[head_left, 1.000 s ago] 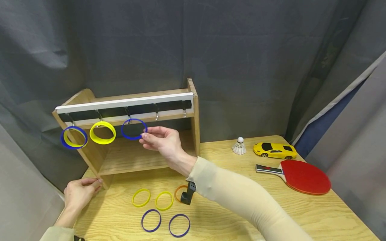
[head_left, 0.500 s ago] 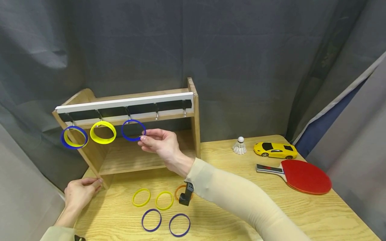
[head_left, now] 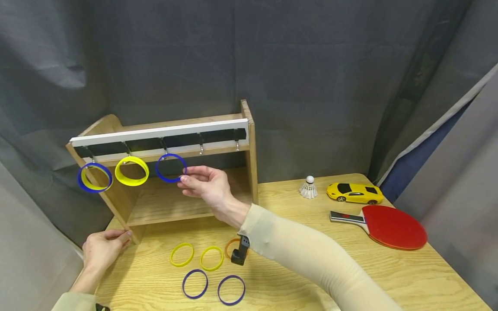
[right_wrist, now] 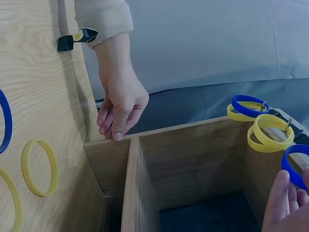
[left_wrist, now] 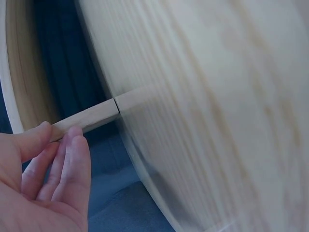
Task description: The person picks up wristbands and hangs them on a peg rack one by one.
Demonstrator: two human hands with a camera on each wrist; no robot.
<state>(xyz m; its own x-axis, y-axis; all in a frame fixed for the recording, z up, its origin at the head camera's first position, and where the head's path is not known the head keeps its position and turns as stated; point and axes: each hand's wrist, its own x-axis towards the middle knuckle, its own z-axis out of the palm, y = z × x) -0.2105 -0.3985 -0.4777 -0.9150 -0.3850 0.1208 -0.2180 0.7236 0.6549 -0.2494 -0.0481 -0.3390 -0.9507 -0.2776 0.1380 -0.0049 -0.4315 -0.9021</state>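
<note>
My right hand [head_left: 208,188] pinches the right side of a blue silicone wristband [head_left: 157,169] between thumb and fingertips. The band's top edge meets the third hook [head_left: 165,149] of the rack; whether its weight rests there I cannot tell. In the right wrist view this blue wristband [right_wrist: 287,166] is cut off by the frame edge. A blue and a yellow wristband [head_left: 80,180] hang together from the first hook, and yellow wristbands [head_left: 133,182] hang from the second. My left hand [head_left: 103,250] grips the lower front edge of the wooden shelf [left_wrist: 89,116] between thumb and fingers.
Two hooks [head_left: 201,149] to the right carry no bands. On the table lie yellow bands [head_left: 202,262], dark blue bands [head_left: 184,290] and an orange band [head_left: 227,249] partly behind my wrist camera. Farther right are a shuttlecock [head_left: 308,190], a yellow toy car [head_left: 355,194] and a red table tennis bat [head_left: 394,227].
My right hand has shifted slightly left and down with the blue wristband, mostly in the first half second. My left hand keeps its place on the shelf.
</note>
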